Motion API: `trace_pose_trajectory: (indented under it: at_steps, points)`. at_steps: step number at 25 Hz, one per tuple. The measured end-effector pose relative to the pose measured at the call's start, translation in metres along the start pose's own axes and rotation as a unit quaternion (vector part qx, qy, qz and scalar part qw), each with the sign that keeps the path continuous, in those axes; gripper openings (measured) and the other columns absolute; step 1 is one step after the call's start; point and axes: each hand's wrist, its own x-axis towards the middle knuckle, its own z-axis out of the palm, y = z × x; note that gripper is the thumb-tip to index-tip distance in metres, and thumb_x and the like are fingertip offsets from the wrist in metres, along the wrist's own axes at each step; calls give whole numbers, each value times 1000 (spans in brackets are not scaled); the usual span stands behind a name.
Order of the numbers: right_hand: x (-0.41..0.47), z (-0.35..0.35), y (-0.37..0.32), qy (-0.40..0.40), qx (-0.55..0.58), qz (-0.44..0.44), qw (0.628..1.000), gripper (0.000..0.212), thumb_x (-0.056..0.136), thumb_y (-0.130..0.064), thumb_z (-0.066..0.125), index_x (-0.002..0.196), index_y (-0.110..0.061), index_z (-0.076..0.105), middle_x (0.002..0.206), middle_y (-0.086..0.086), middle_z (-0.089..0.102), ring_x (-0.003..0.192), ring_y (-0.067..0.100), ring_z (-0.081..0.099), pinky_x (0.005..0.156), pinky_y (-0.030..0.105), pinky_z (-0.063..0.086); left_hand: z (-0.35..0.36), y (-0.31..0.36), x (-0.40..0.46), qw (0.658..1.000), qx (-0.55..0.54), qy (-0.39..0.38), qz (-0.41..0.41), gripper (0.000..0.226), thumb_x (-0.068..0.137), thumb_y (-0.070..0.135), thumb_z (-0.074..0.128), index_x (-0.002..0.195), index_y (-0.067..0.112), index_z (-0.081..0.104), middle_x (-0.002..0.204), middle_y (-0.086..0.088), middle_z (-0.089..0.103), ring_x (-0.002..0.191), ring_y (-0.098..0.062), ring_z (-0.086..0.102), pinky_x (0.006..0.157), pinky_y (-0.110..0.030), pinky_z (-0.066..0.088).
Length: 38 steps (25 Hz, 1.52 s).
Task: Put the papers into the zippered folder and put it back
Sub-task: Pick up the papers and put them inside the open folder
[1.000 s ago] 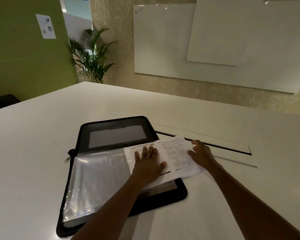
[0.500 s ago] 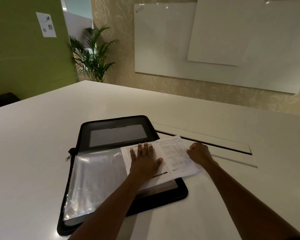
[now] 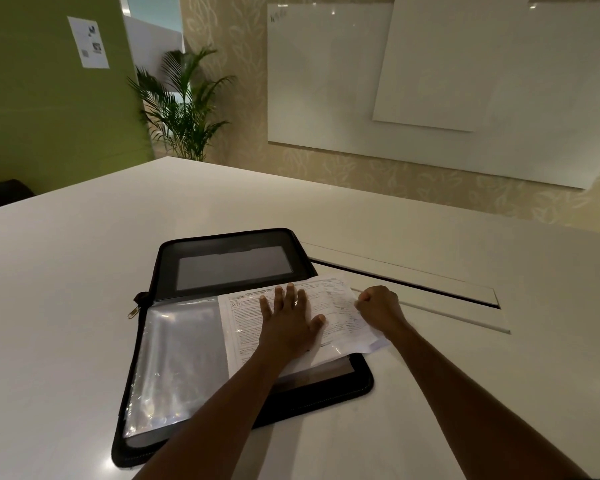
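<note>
A black zippered folder lies open on the white table, its zipper pull at the left edge. A clear plastic sleeve covers its near half. Printed papers lie across the sleeve's right part and stick out past the folder's right edge. My left hand rests flat on the papers with its fingers spread. My right hand is closed at the papers' right edge, seemingly pinching it. Whether the papers are inside the sleeve or on top of it I cannot tell.
A long cable slot with a flap runs across the table just behind my right hand. Beyond the table's far edge stand a potted palm, a green wall and whiteboards.
My right hand went from spread on the papers to closed at their right edge. The papers slid a little left over the sleeve, and my left hand moved with them.
</note>
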Motion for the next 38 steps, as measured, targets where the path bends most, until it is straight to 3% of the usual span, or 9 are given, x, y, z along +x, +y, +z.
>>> trace_pose_trajectory:
  at_steps: [4, 7, 9, 12, 15, 25, 30, 33, 38]
  points:
    - [-3, 6, -6, 6, -1, 25, 1000, 17, 84, -11, 61, 74, 1, 70, 78, 10, 70, 77, 28, 66, 67, 34, 54, 0, 0, 0, 1000, -6, 4, 1, 81, 95, 65, 19, 155, 16, -3, 164, -10, -11, 149, -30, -18, 117, -57, -14]
    - [-3, 6, -7, 23, 10, 67, 997, 14, 82, -12, 61, 70, -5, 63, 67, 4, 60, 67, 24, 57, 52, 24, 39, 0, -4, -1, 1000, 3, 27, 4, 82, 94, 67, 18, 156, 17, -1, 164, -9, -11, 148, -30, -22, 115, -54, -18]
    - [-2, 5, -11, 22, 26, 90, 995, 11, 81, -13, 62, 74, -5, 62, 73, 5, 62, 63, 20, 55, 48, 21, 34, 1, -6, -3, 999, 4, 50, -5, 84, 93, 69, 18, 156, 16, 1, 164, -9, -11, 147, -31, -24, 112, -52, -21]
    - [-3, 7, -15, 15, 59, 102, 993, 11, 80, -13, 64, 81, -2, 68, 83, 10, 69, 73, 24, 64, 55, 24, 47, 2, -6, -3, 999, 0, 39, -6, 85, 92, 70, 17, 155, 16, 1, 164, -10, -10, 148, -31, -22, 115, -55, -18]
    - [-5, 9, -16, 29, 67, 76, 994, 13, 80, -10, 63, 89, -7, 72, 89, 9, 72, 82, 27, 68, 71, 37, 60, 5, -3, -5, 1000, -9, 19, 0, 84, 92, 69, 17, 155, 16, -1, 164, -10, -10, 149, -30, -19, 116, -55, -16]
    - [-10, 12, -20, 19, 74, 45, 996, 21, 85, -14, 69, 105, -15, 68, 94, 3, 67, 82, 19, 66, 66, 28, 54, 2, 2, -7, 1000, -18, 10, 0, 84, 94, 68, 19, 156, 14, -1, 163, -12, -11, 149, -30, -17, 118, -55, -13]
    - [-8, 12, -14, 20, 85, 54, 995, 28, 81, -18, 73, 107, -11, 66, 98, 3, 62, 89, 21, 64, 75, 31, 54, -1, -2, -9, 1000, -19, 9, 3, 83, 94, 67, 19, 156, 15, -1, 164, -11, -11, 149, -29, -18, 119, -53, -13]
    - [-6, 9, -7, 12, 86, 56, 995, 29, 81, -19, 73, 109, -14, 66, 98, -1, 61, 85, 16, 60, 71, 27, 50, -2, -12, -9, 999, 2, 31, -7, 81, 94, 66, 17, 156, 16, 0, 164, -11, -11, 149, -30, -19, 117, -54, -15]
    - [-5, 8, -9, -26, 94, 40, 994, 23, 81, -14, 67, 101, -24, 71, 97, -1, 70, 70, 4, 61, 49, 17, 41, -6, -25, -8, 999, 7, 18, -25, 82, 93, 69, 17, 156, 19, -1, 163, -10, -14, 148, -30, -22, 112, -54, -20]
